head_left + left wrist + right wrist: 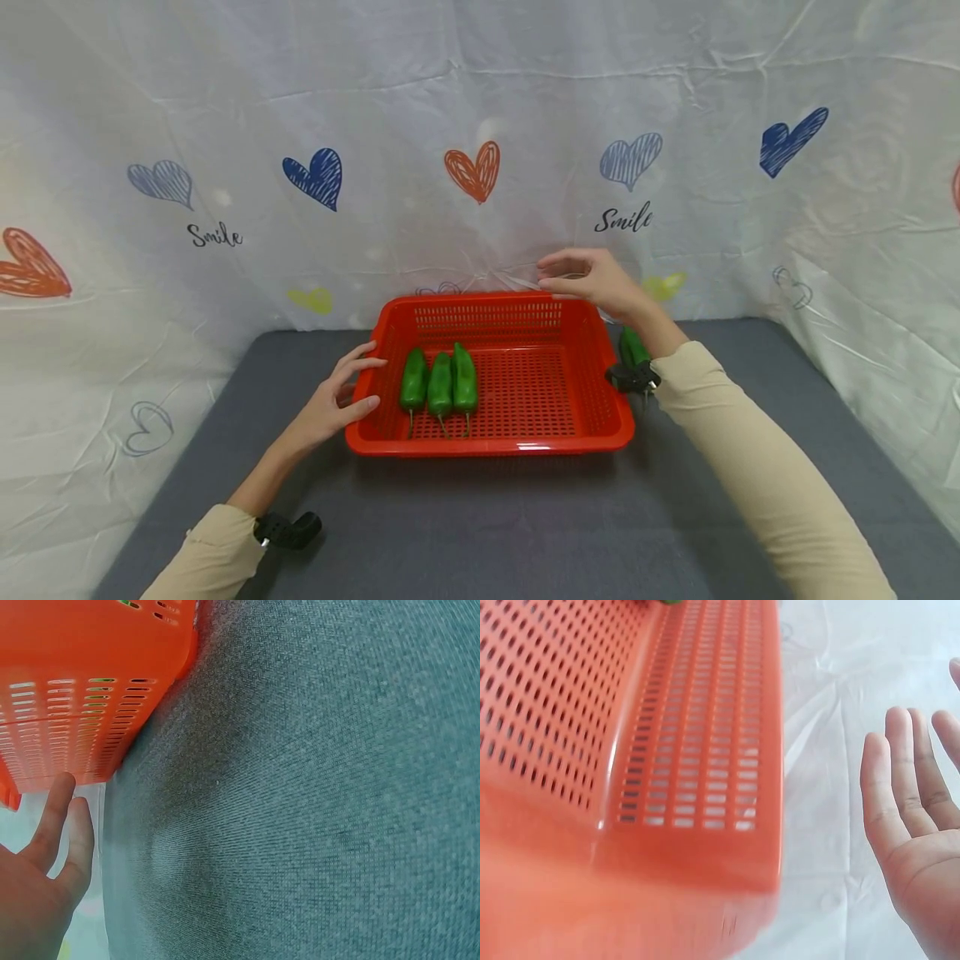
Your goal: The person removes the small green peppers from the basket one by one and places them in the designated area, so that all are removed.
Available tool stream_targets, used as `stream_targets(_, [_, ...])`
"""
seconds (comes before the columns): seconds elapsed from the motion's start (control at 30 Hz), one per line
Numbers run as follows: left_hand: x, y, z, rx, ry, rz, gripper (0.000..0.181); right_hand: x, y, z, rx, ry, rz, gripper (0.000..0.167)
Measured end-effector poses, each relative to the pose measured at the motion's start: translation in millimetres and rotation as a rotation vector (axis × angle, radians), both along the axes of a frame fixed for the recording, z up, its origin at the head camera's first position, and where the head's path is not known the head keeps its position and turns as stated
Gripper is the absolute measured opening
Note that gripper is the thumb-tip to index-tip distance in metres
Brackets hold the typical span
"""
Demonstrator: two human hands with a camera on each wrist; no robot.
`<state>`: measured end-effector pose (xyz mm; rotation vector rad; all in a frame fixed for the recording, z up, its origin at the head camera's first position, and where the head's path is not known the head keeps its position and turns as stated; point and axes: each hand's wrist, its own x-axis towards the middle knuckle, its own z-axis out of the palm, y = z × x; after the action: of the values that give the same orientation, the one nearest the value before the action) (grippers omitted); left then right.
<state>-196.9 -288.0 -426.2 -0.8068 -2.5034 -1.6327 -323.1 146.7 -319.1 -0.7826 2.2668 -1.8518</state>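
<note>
A red plastic basket (525,446) with slotted walls stands on the grey table. Three green peppers (439,385) lie side by side in its left half, stems toward the near side. My left hand (333,400) is at the basket's left rim, fingers spread and thumb near the edge; whether it touches is hard to tell. Above the far right corner my right hand (588,279) hovers with nothing in it, fingers loosely bent; its palm and fingers (901,780) show apart from the basket in the right wrist view.
More green pepper (632,346) lies on the table just right of the basket, partly hidden by the right wrist and its black strap camera (633,377). A white curtain (390,108) printed with hearts hangs behind the grey tabletop (480,533).
</note>
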Motion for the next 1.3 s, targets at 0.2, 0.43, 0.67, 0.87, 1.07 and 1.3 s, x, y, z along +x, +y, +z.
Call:
stream_targets(0.2, [-0.1,-0.2,0.2,-0.008,0.012,0.006,0.05,1.4,-17.4,1.9,-0.016,0.006,0.035,0.033])
stream_targets(0.43, [1.3,0.9,0.7,-0.015,0.02,-0.002,0.05,3.1,-33.8,-0.3,-0.017,-0.015,0.072,0.037])
stream_targets(0.67, [1.7,1.0,1.1,0.002,0.003,-0.007,0.05,2.2,-49.5,-5.9,-0.022,-0.027,0.117,0.036])
stream_targets(0.87, [0.9,0.2,-0.1,-0.009,0.022,-0.002,0.05,1.2,-62.2,-13.9,-0.044,-0.08,0.141,0.037])
stream_targets(1.07, [1.6,0.1,1.0,-0.022,0.01,0.011,0.051,-0.1,-73.8,-23.5,-0.063,-0.12,0.164,0.037])
stream_targets(1.3, [1.4,0.6,1.8,-0.013,0.001,0.012,0.051,-4.3,-84.2,-36.6,-0.078,-0.183,0.181,0.041])
